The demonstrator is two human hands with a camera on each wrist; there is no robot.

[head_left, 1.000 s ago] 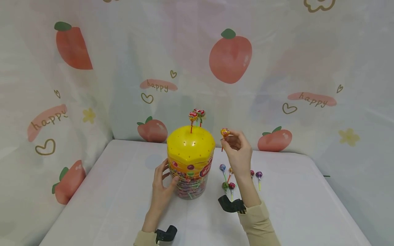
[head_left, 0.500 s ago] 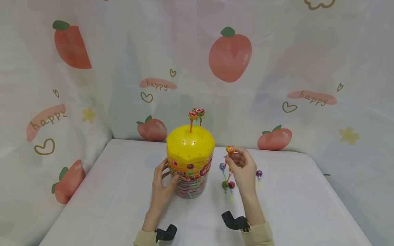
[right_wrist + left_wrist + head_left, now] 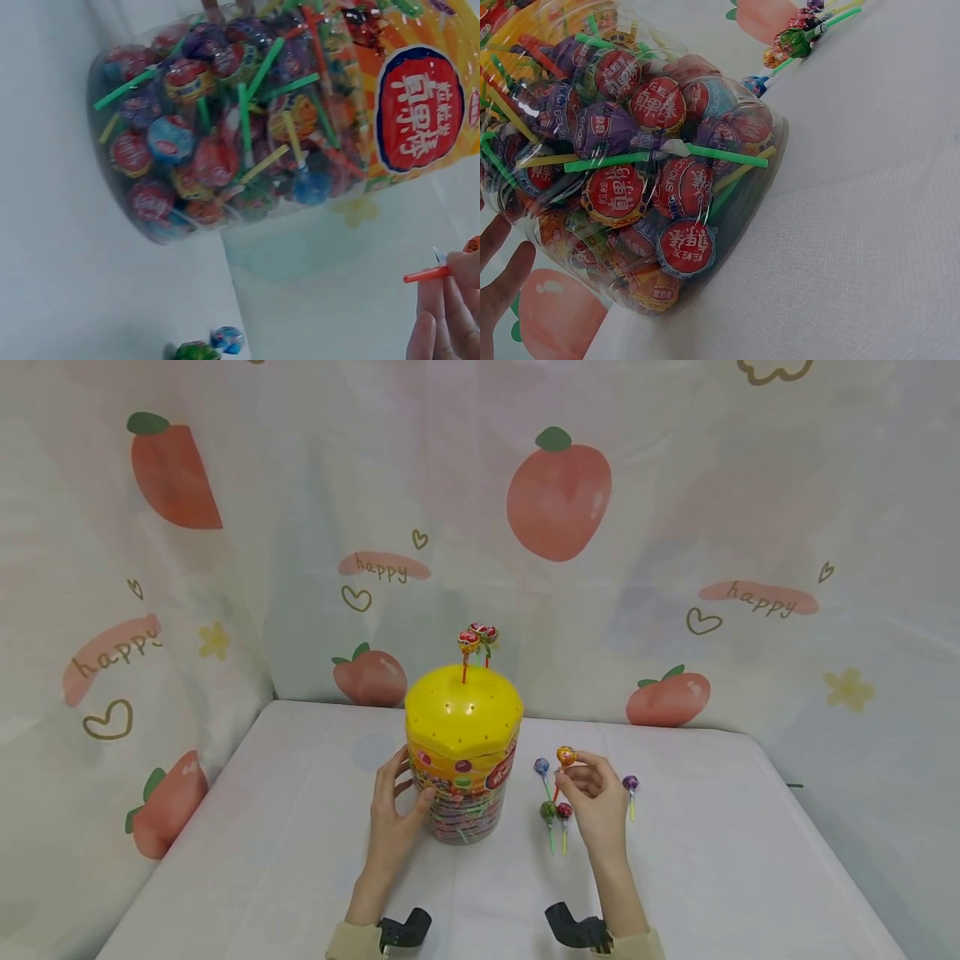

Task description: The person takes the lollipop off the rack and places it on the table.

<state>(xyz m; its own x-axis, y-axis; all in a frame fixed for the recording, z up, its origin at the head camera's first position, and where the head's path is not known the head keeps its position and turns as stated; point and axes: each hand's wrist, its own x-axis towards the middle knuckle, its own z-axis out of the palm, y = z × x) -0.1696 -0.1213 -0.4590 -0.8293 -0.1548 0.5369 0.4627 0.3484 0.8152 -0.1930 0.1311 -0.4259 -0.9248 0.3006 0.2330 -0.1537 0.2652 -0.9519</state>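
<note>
A clear plastic jar (image 3: 697, 161) packed with wrapped lollipops stands upright on the table, under a domed yellow lid (image 3: 465, 714) dotted with small holes. Lollipops (image 3: 468, 642) stick up out of the lid's far part. My left hand (image 3: 393, 827) holds the jar's left side, thumb toward the front. To the right of the jar, low over the table, my right hand (image 3: 598, 802) pinches an orange-wrapped lollipop (image 3: 566, 756) by its red stick (image 3: 426, 274), head up. Beside that hand lie a blue lollipop (image 3: 542, 766), a green one (image 3: 548, 811) and a red one (image 3: 565, 811).
A purple lollipop (image 3: 631, 783) lies on the table right of my right hand. White cloth covers the table (image 3: 720, 860). Behind and at the sides hangs a pale curtain (image 3: 480, 460) printed with peaches. Black camera mounts (image 3: 577, 927) sit at both wrists.
My right hand has come down and slightly right, away from the lid's level toward the loose lollipops, still pinching the orange lollipop. The left hand and the jar have stayed put.
</note>
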